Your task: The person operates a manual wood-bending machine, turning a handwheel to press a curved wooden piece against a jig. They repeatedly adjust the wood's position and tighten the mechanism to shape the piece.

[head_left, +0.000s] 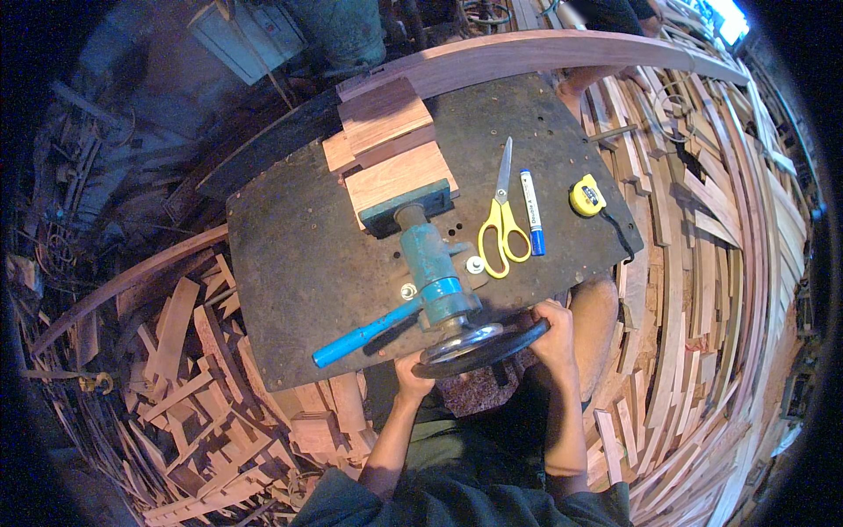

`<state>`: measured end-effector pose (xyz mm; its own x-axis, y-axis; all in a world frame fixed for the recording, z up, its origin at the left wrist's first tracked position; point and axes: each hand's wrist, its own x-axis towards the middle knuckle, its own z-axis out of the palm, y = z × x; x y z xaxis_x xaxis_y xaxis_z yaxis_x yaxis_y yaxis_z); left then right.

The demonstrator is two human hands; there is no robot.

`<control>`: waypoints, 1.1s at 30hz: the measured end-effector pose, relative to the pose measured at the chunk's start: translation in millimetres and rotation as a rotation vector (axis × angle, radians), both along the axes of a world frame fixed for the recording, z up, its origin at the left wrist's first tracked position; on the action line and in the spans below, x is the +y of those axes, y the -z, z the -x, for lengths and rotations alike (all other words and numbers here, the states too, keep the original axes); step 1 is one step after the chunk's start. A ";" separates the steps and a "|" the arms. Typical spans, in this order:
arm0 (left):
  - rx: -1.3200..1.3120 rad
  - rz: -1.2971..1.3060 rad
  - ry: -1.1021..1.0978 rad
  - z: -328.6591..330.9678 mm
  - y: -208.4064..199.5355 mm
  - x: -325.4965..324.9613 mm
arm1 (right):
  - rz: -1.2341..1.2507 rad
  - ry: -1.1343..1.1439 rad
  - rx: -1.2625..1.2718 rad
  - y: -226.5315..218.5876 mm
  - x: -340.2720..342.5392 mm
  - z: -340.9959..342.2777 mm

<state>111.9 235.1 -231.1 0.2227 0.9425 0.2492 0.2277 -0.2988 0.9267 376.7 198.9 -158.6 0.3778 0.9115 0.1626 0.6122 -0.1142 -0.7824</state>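
Handwheel point(481, 359) with a black rim is sitting at the near end of a blue screw clamp point(428, 259), lying between the person's two hands. The right hand point(553, 332) is curling closed over the rim's right end, its forearm rising nearly straight from below. The left hand point(414, 378) is holding the left end from underneath, its fingers mostly hidden, its forearm slanting inward. A blue lever point(364, 335) is jutting leftward from the clamp. Beyond, the clamp's pressure plate point(407, 211) is standing against stacked wooden blocks point(399, 176), and a long curved board point(544, 54) is lying past them. Yellow-handled scissors point(501, 200), a blue-capped marker point(531, 211) and a yellow tape measure point(586, 195) are resting rightward on the dark tabletop point(307, 255).
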 end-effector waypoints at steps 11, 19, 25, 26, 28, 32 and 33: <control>0.089 -0.017 0.034 1.0 -13.1 0.4 | -0.035 0.026 0.003 2.1 0.3 1.5; 0.162 0.019 0.069 10.8 3.0 -1.8 | -0.062 0.033 0.035 4.0 1.0 3.4; 0.160 0.042 0.062 11.1 7.7 -3.0 | -0.041 0.017 0.028 2.5 0.9 2.7; 0.159 0.046 0.062 11.0 7.7 -3.0 | -0.028 0.016 0.022 3.6 0.4 1.8; 0.167 0.031 0.058 10.8 7.6 -2.9 | -0.001 0.014 0.009 4.6 -0.8 -0.1; 0.090 -0.097 -0.013 -0.4 -5.2 1.6 | -0.018 -0.010 -0.075 -7.4 -1.8 5.4; 0.046 -0.144 -0.042 -3.4 -10.1 3.5 | -0.011 -0.042 -0.089 -16.0 -2.4 8.6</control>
<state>115.3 238.7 -221.0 0.1977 0.9064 0.3734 0.2839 -0.4175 0.8632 368.1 196.5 -142.7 0.3226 0.9242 0.2044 0.6837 -0.0782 -0.7256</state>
